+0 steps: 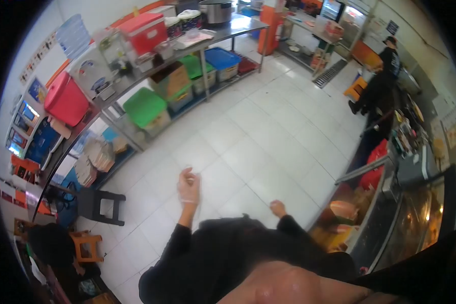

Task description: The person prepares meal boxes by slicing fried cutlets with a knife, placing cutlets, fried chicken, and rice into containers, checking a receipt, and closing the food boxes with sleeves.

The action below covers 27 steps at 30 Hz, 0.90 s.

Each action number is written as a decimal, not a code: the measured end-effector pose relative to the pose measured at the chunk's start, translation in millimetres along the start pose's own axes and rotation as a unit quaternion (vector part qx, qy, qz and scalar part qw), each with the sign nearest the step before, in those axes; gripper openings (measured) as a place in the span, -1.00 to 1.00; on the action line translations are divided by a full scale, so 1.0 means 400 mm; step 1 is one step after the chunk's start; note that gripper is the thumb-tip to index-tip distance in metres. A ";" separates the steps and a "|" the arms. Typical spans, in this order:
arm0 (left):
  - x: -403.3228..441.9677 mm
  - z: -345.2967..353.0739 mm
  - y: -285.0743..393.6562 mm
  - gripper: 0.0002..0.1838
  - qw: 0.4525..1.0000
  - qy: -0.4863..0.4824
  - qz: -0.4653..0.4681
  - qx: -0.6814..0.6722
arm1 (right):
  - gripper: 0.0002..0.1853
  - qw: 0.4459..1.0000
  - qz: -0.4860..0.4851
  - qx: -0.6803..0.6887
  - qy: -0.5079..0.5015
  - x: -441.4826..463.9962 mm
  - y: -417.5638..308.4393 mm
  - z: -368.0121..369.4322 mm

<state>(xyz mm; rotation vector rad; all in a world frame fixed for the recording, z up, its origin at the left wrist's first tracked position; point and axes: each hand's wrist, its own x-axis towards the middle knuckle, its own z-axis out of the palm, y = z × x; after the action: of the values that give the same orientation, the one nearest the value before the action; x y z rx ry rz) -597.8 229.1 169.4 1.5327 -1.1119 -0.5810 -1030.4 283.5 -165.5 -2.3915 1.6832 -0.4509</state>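
Observation:
My left hand [189, 187] is raised over the white tiled floor [243, 147], its fingers curled. A thin clear glove seems to cover it. What it holds, if anything, is too small to make out. My right hand [277, 208] is lower and nearer my body, at the end of a black sleeve, with its fingers folded in. Whether something is inside it cannot be seen. The two hands are well apart, and neither touches any surface.
A metal table [228, 33] with bins below runs along the left. A black stool [100, 205] and an orange stool [87, 247] stand at left. On the right are a counter with a glass case [415, 218] and, farther back, a seated person [385, 71].

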 end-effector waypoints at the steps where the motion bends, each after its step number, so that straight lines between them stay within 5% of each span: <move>1: 0.033 0.016 -0.002 -0.60 1.000 -0.004 -0.005 -0.013 | -0.87 0.998 0.018 0.031 -0.054 -0.055 0.039 0.062; 2: 0.071 0.038 -0.003 -0.59 1.000 -0.008 -0.010 -0.027 | -0.78 0.992 0.036 0.062 -0.108 -0.071 0.056 0.100; 3: 0.115 0.066 -0.011 -0.56 0.998 -0.023 -0.003 -0.061 | -0.78 0.956 0.031 -0.020 -0.290 -0.058 0.033 0.053; 6: 0.305 0.159 0.000 -0.53 0.983 -0.044 0.065 -0.165 | -0.78 0.912 0.213 -0.057 -0.345 -0.025 -0.048 -0.026; 12: 0.770 0.280 0.030 -0.59 0.986 0.005 0.117 -0.117 | -0.78 0.875 0.248 -0.014 -0.416 0.328 0.152 -0.008; 18: 1.050 0.274 0.010 -0.52 0.997 0.067 0.045 -0.006 | -0.79 0.887 0.131 -0.095 -0.432 0.995 0.420 -0.013; 21: 1.116 0.207 -0.090 -0.51 0.986 0.157 0.002 0.048 | -0.79 0.918 -0.109 -0.217 -0.314 1.523 0.493 0.067; 22: 1.130 0.182 -0.118 -0.51 0.981 0.183 -0.026 0.057 | -0.84 0.957 -0.220 -0.106 -0.157 1.729 0.462 0.091; 23: 1.143 0.161 -0.128 -0.53 0.972 0.225 -0.049 0.050 | -0.86 0.951 -0.275 -0.136 -0.047 1.950 0.372 0.122; 24: 1.157 0.140 -0.139 -0.55 0.961 0.266 -0.068 0.042 | -0.85 0.951 -0.306 -0.051 -0.009 2.170 0.245 0.113; 26: 1.185 0.106 -0.242 -0.54 0.931 0.342 -0.119 0.040 | -0.68 0.978 -0.107 0.170 -0.051 2.464 -0.145 -0.063; 27: 1.207 0.092 -0.280 -0.53 0.912 0.383 -0.135 0.058 | -0.65 0.937 -0.105 0.327 -0.064 2.584 -0.304 -0.125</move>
<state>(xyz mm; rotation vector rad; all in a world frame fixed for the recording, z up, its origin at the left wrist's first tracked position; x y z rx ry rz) -378.5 -216.5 149.4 1.8007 -0.3348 -0.0528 -617.3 -644.8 65.7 -2.0368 1.0025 -0.7330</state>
